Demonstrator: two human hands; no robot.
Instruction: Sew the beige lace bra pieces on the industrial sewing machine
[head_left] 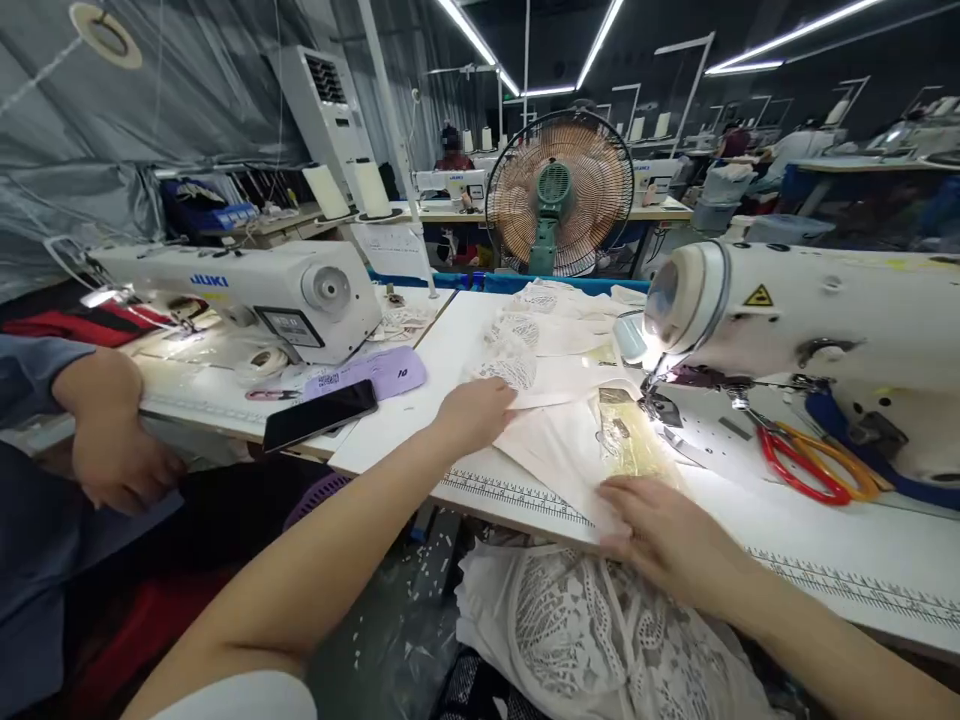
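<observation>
Cream fabric pieces (559,440) lie flat on a white sewing table (825,545) under both flat, unclenched hands: left hand (476,412), right hand (664,535). Factory hall, strip lights. Neighbouring white sewing machine (247,290) reads "JUKI".

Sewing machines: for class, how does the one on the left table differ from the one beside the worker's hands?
The left machine shows its handwheel end and blue lettering; the right machine shows its needle end and a yellow warning sticker. A phone lies before the left machine; cream fabric lies at the right machine's needle. Both are white with lit work areas.
</observation>
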